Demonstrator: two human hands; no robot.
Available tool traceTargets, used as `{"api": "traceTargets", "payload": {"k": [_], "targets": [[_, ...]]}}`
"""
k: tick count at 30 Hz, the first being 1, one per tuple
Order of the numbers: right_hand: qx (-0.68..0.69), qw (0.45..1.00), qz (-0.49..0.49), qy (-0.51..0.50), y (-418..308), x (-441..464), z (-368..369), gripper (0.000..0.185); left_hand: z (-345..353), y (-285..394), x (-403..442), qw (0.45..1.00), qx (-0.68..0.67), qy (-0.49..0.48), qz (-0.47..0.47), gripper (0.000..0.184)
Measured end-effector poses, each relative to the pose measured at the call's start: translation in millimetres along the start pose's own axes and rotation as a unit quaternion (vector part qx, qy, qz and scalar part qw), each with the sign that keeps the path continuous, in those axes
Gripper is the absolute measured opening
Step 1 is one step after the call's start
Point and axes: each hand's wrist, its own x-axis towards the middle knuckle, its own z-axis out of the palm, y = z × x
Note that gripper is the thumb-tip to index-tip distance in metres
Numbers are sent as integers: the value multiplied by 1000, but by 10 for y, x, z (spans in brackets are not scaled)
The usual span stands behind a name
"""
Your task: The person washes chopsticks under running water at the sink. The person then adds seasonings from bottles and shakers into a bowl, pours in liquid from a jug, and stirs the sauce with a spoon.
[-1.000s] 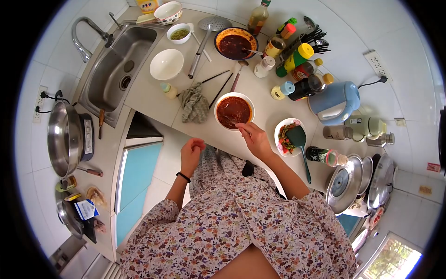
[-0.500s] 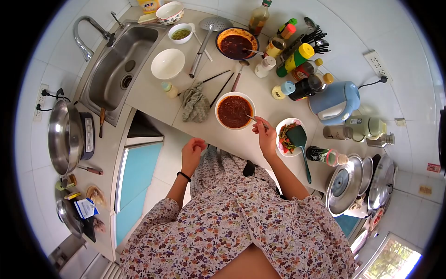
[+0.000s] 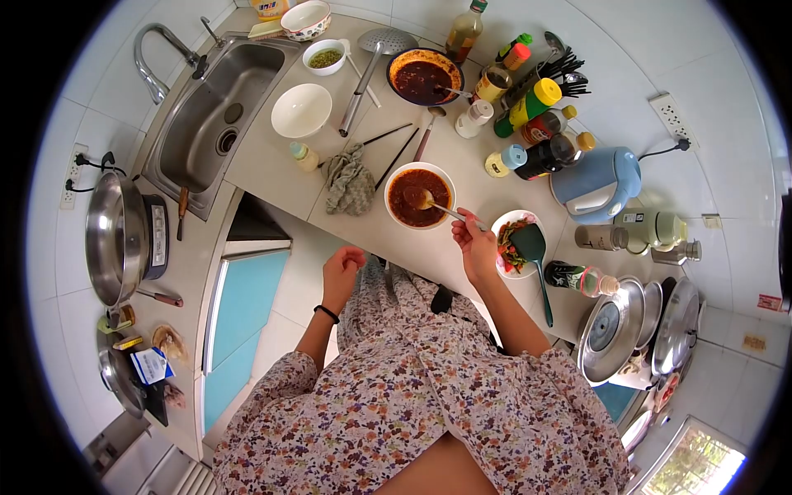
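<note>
My right hand [image 3: 476, 250] grips the handle of a metal spoon [image 3: 445, 211]. The spoon's bowl shows above the dark red, oily sauce [image 3: 415, 183] inside a white bowl [image 3: 397, 216] near the counter's front edge. My left hand [image 3: 342, 269] hangs in front of the counter, fingers loosely curled together and nothing visible in it. Close by my right hand is a white plate [image 3: 537, 216] of chopped red and green vegetables, with a dark green spatula [image 3: 530, 244] lying across it. A crumpled checked cloth [image 3: 350, 183] sits left of the sauce bowl.
Behind stand a second bowl of dark sauce [image 3: 422, 81], a skimmer [image 3: 361, 87], an empty white bowl [image 3: 302, 111] and a small green-filled bowl [image 3: 325, 56]. Several bottles and a blue kettle [image 3: 596, 183] line the right. The sink [image 3: 216, 91] is at left.
The spoon has come up and leftward in the sauce, so its bowl now shows where it was sunk before. My right hand has shifted slightly; my left hand stays put.
</note>
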Motion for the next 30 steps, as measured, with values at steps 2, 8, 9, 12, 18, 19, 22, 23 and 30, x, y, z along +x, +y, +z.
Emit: {"api": "traceTargets", "payload": {"k": [2, 8, 9, 12, 18, 19, 22, 23, 30], "targets": [[-33, 999, -33, -6, -71, 17, 16, 28, 4, 8, 7, 1000, 4, 1, 2, 23], [-289, 932, -215, -39, -192, 67, 64, 24, 77, 83, 84, 999, 23, -38, 24, 31], [-369, 884, -282, -58, -192, 74, 59, 23, 151, 141, 102, 996, -74, -46, -5, 34], [-463, 820, -330, -71, -158, 135, -8, 23, 354, 175, 263, 973, -215, -61, -62, 46], [-382, 899, -210, -42, 5, 112, -104, 24, 609, 427, 510, 944, -285, -108, -129, 61], [-382, 899, -210, -40, 14, 95, -109, 24, 626, 456, 526, 940, -290, -117, -135, 63], [-341, 926, -156, -42, 27, 68, -114, 26, 613, 480, 551, 934, -302, -142, -130, 67], [-324, 936, -133, -48, 27, 61, -115, 26, 611, 476, 549, 934, -301, -144, -130, 67], [-249, 966, -42, -56, 48, 3, -91, 27, 641, 511, 520, 931, -319, -124, -131, 67]]}}
